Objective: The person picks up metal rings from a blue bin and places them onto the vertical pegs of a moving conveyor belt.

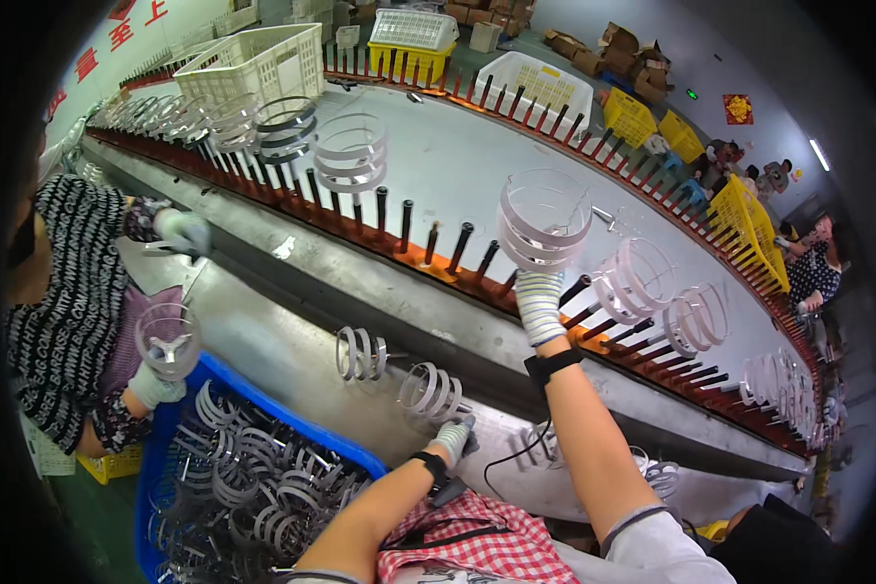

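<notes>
Head view: left fisheye of a worn pair, set at head height, facing down and forward. It stands near the close edge of the metal counter (282, 336), the wearer's left hand (454, 441) and right hand (540, 307) at short range, and sees past the counter's far edge to the distant wall (686, 58)

From my station I identify a left hand (452, 440) and a right hand (539, 306), each in a whitish striped knit glove. A black strap encircles the left wrist (432, 468) and the right wrist (554, 363). Clothing: pale sleeve (672, 557) with dark grey edging; red-and-white checked garment (482, 547) at the waist.
</notes>
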A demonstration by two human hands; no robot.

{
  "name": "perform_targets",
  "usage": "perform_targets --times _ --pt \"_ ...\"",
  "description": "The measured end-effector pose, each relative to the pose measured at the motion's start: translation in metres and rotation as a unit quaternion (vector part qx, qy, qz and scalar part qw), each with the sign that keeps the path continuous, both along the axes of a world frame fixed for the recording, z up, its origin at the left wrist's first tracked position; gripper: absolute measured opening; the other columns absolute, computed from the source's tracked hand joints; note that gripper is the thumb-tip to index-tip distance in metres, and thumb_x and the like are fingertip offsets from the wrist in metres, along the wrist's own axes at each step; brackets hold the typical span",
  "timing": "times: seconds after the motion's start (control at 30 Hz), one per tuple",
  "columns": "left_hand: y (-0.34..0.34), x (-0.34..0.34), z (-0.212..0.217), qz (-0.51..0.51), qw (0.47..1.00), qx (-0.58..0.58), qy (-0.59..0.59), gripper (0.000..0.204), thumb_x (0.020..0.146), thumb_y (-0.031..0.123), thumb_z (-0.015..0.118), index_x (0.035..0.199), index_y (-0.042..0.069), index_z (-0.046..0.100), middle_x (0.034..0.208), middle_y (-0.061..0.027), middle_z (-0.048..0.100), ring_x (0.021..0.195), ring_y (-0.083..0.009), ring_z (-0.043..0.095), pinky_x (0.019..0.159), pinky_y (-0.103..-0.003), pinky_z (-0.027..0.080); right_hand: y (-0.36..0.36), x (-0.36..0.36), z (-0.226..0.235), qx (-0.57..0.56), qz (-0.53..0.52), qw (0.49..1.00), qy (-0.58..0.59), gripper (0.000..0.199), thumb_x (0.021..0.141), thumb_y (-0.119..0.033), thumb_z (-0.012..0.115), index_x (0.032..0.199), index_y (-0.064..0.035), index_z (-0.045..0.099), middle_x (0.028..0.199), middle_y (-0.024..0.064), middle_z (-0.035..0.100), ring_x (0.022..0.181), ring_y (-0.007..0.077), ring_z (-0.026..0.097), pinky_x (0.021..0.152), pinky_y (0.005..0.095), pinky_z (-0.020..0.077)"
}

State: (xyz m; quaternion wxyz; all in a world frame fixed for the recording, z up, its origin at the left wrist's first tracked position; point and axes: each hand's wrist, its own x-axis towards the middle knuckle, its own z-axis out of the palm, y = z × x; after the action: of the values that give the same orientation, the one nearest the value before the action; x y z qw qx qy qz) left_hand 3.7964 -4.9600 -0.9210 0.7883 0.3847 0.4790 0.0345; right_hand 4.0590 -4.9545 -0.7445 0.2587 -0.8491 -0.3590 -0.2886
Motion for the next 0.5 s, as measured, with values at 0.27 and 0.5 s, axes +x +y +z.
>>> perform_targets --times 0.27,0.5 --pt "0.013 0.036 -0.139 0.306 0.946 0.1 0.041 0.034 0.083 0.051 0.055 0.077 0.018 0.052 0.06 0.0025 0.045 0.048 -0.0096 0.042 0.038 -0.025 0.033 0.018 -0.051 0.017 -0.037 0.047 0.994 -0.089 0.018 0.075 -0.018 0.052 0.07 -0.0049 0.064 0.065 0.0136 0.063 0.059 0.0251 0.061 0.051 0.0442 0.0433" --pt "-0.103 0.05 -0.034 0.152 0.981 -0.047 -0.111 0.028 0.08 0.028 0.068 0.096 0.011 0.054 0.081 -0.0061 0.06 0.066 -0.0171 0.062 0.05 -0.027 0.051 -0.007 -0.003 -0.009 -0.043 0.054 0.997 -0.041 0.015 0.079 -0.014 0.05 0.076 -0.0072 0.063 0.065 0.0105 0.063 0.058 0.0296 0.059 0.055 0.0433 0.0429"
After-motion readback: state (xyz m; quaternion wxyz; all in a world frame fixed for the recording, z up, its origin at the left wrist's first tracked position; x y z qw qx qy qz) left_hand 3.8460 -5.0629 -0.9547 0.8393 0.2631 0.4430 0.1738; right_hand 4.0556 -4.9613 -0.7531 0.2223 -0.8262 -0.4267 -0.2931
